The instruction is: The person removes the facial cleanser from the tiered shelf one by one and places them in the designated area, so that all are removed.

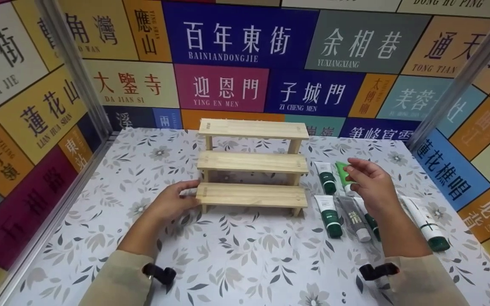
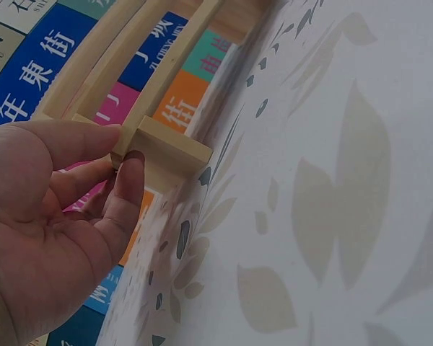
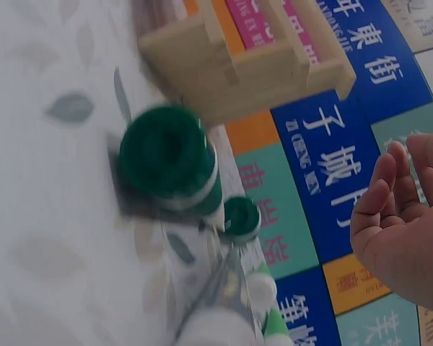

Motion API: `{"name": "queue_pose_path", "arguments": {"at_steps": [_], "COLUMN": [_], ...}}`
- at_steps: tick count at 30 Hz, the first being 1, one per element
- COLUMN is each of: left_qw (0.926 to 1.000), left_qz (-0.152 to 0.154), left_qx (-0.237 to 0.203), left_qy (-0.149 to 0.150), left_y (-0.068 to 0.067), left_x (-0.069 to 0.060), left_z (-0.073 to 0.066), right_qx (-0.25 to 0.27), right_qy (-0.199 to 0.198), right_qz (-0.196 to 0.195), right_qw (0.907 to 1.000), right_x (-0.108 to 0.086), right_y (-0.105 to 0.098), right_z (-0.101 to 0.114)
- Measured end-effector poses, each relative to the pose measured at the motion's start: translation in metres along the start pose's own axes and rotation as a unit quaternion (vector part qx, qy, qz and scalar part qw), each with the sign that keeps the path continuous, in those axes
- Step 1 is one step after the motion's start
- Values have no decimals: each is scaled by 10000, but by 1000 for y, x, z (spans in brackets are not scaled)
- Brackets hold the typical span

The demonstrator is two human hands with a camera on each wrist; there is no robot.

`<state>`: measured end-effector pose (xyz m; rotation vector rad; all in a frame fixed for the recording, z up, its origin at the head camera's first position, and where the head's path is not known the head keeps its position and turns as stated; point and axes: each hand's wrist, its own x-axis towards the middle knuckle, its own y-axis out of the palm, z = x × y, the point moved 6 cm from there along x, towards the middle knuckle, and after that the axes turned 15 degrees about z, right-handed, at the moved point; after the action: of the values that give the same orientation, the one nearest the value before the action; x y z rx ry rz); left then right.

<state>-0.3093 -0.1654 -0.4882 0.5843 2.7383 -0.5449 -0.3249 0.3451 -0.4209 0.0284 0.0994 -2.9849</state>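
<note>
A three-step wooden display stand (image 1: 251,161) stands upright in the middle of the table. My left hand (image 1: 177,202) pinches the left end of its lowest board, thumb above and fingers below in the left wrist view, where the stand (image 2: 169,144) appears from its end. Over the tubes on the right hovers my right hand (image 1: 372,185), fingers loosely bent and holding nothing. Beneath and beside it lie a bright green tube (image 1: 341,170), a grey tube (image 1: 353,216) and white tubes with dark green caps, one upper (image 1: 325,176) and one lower (image 1: 329,216). The hand partly hides some tubes.
A larger white tube (image 1: 423,219) with a dark green cap lies right of my right forearm. A leaf-patterned cloth (image 1: 245,259) covers the table. Printed panels (image 1: 240,38) with street names close off the back and both sides, with metal posts (image 1: 83,76) at the corners.
</note>
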Motion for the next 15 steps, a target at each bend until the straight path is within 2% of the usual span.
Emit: {"name": "queue_pose_path", "arguments": {"at_steps": [5, 11, 15], "left_qw": [10000, 9994, 9998], "left_qz": [5, 52, -20], "left_qx": [18, -59, -18], "left_qy": [12, 327, 205], "left_y": [0, 1, 1], "left_x": [1, 1, 1], "left_z": [0, -2, 0], "right_qx": [0, -3, -95], "right_qy": [-29, 105, 51], "right_qz": [-5, -144, -157], "right_qw": [10000, 9998, 9998], "right_x": [9, 15, 20], "right_y": [23, 47, 60], "right_z": [4, 2, 2]}}
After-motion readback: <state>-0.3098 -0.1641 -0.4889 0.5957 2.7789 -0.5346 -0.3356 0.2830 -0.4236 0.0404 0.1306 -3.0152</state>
